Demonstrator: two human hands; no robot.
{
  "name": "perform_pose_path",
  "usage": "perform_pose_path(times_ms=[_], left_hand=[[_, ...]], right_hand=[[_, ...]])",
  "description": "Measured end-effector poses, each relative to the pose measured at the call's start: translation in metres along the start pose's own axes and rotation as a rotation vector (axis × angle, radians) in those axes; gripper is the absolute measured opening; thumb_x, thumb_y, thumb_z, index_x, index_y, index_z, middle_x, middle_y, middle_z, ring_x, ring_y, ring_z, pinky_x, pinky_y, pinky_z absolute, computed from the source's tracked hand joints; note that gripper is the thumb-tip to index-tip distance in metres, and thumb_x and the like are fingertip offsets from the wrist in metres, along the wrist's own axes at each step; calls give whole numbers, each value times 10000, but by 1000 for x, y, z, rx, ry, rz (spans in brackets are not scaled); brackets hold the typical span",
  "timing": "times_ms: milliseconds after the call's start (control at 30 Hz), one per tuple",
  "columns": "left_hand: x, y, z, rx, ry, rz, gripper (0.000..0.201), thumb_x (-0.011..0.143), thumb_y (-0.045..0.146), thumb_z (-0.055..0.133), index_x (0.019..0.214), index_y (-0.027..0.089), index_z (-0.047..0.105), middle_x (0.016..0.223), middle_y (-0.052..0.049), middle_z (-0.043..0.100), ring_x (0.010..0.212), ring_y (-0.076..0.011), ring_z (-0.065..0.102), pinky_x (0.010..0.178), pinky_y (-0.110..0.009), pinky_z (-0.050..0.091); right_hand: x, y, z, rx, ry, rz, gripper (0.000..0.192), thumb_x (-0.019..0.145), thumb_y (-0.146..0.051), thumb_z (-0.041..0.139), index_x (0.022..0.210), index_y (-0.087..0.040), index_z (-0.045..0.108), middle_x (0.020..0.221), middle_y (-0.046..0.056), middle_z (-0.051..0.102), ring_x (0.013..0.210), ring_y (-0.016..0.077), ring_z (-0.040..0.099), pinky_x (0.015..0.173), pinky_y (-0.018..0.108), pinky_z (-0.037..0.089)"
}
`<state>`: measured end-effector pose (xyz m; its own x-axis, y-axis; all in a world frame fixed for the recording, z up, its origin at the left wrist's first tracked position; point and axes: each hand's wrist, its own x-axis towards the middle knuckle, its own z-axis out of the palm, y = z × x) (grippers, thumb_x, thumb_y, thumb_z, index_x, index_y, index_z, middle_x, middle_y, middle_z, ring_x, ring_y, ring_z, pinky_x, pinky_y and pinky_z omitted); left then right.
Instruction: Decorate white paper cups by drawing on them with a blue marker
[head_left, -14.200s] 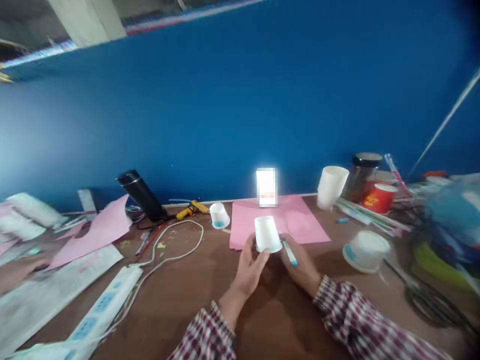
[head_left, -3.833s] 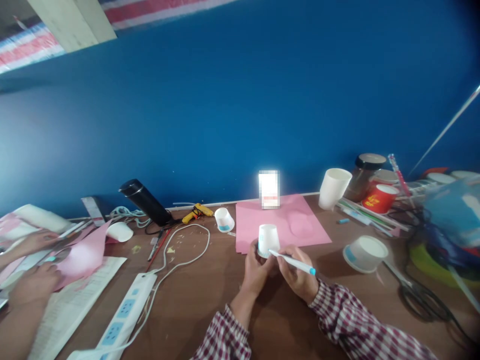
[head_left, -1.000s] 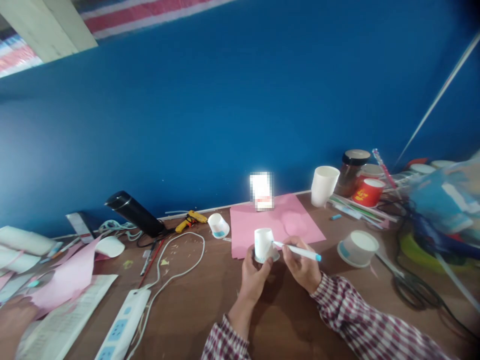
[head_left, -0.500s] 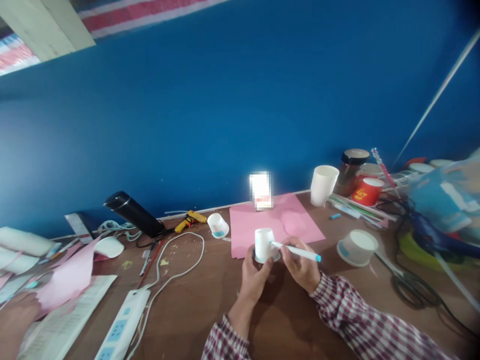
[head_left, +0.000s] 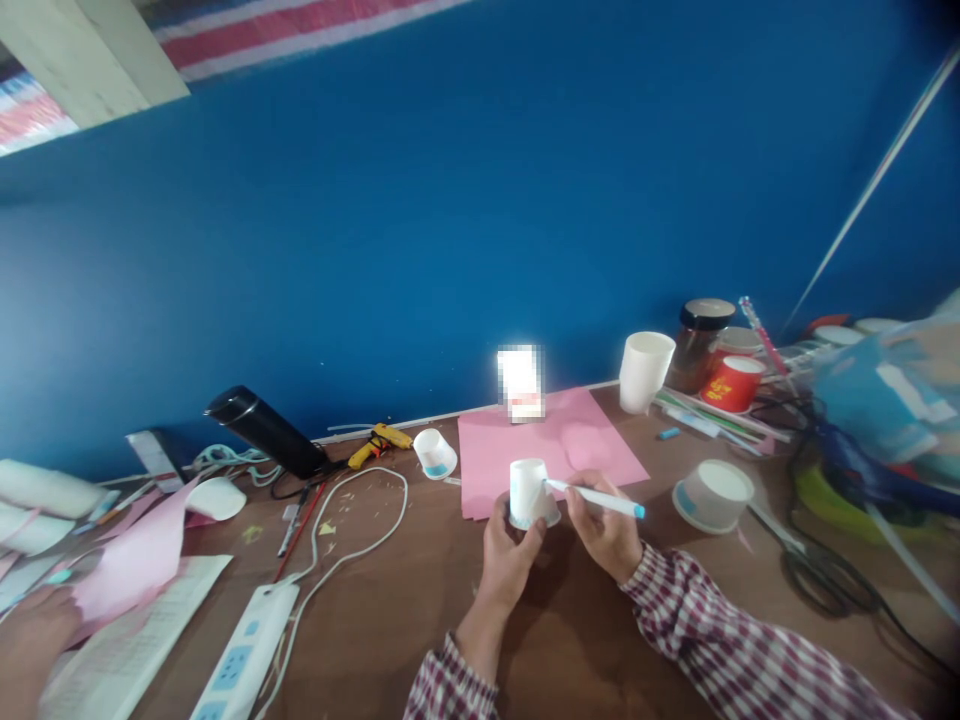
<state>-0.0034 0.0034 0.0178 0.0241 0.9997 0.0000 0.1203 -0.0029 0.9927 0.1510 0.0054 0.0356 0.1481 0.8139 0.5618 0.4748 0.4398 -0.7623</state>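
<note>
Brown table (head_left: 375, 630) (blue wall (head_left: 450, 230) behind); left fingers (head_left: 533, 541) grip cup (head_left: 528, 492), right fingers (head_left: 580, 514) pinch marker (head_left: 611, 502)

One camera does all the looking here, worn on the person's head, on the near side of the pink paper (head_left: 484, 480). It faces forward and tips down over the brown surface (head_left: 390, 620), so the left hand (head_left: 507, 562) and right hand (head_left: 606, 535) sit close up, just nearer than the paper. Behind the paper, the blue partition (head_left: 450, 220) fills the upper view, its top edge slanting. The view spreads wide, past the power strip (head_left: 249, 650) left of the paper and the scissors (head_left: 795, 545) right of it.
</note>
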Motion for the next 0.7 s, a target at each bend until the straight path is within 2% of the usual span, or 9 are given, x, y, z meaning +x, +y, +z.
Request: perform_pose_path(times_ms=[167, 700], left_hand=[[0, -3, 1, -42, 21, -36, 544, 703, 428, 694, 1129, 132, 531, 979, -89, 664, 859, -197, 615, 749, -265, 474], [0, -2, 0, -12, 9, -10, 500, 735, 397, 667, 1134, 131, 527, 1001, -90, 662, 884, -202, 613, 796, -292, 478]], right_hand=[[0, 0, 0, -1, -8, -15, 94, 876, -249, 493, 819, -189, 537, 685, 27, 606, 572, 149, 592, 498, 246, 486], [-4, 4, 1, 32, 3, -13, 58, 871, -238, 506, 847, -194, 536, 695, 23, 609, 587, 153, 607, 538, 255, 512]])
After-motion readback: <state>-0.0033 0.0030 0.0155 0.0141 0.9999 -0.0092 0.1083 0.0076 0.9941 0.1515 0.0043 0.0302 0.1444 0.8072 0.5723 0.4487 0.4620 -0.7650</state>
